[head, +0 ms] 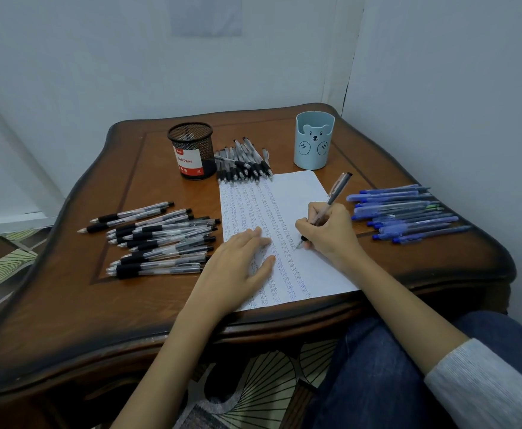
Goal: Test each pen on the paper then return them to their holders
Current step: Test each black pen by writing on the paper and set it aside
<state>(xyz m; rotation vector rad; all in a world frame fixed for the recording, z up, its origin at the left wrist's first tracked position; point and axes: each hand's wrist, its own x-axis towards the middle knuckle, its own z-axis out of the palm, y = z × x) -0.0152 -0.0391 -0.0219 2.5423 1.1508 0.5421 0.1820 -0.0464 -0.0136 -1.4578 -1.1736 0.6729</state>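
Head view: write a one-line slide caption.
Right hand tests a pen on the paper while the left hand presses it flat; other pens lie in piles near the holders.

Black pens point(160, 236) crowd left; blue pens point(408, 213) right; table point(105, 305) front-left bare.

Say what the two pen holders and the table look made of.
Black holder: black wire mesh, likely metal; see-through weave. Blue bear holder: probably matte plastic; smooth, even colour. Table: varnished wood, grain and sheen showing.
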